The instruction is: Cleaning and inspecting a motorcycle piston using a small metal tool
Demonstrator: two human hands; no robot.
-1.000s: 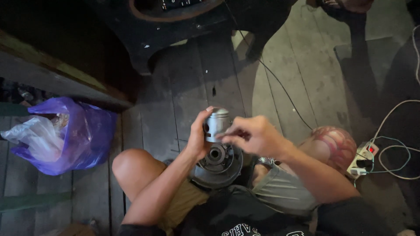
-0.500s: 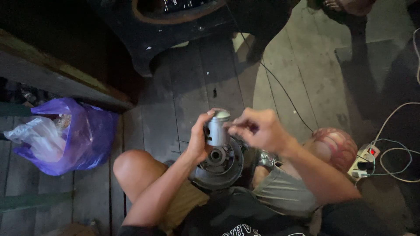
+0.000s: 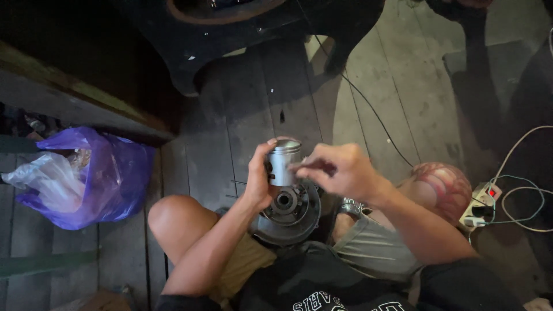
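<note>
The left hand (image 3: pixel 260 181) has its grip closed around a small silver metal cylinder (image 3: pixel 283 162), holding it upright just above the round dark metal assembly (image 3: pixel 286 212) that rests in the person's lap between the knees. The right hand (image 3: pixel 339 171) comes to the cylinder from its right side, fingertips (image 3: pixel 301 168) pinched narrow at the cylinder's wall; whether they hold anything small there cannot be told. Beyond the cylinder the wooden plank floor (image 3: pixel 253 98) lies bare up to a large dark object (image 3: pixel 259 34). Well to the left of the cylinder a purple plastic bag (image 3: pixel 98 178) sits against a low ledge. To the cylinder's right, past the right knee, a white power strip (image 3: pixel 481 207) and loose white cables (image 3: pixel 524 196) lie on the floor.
</note>
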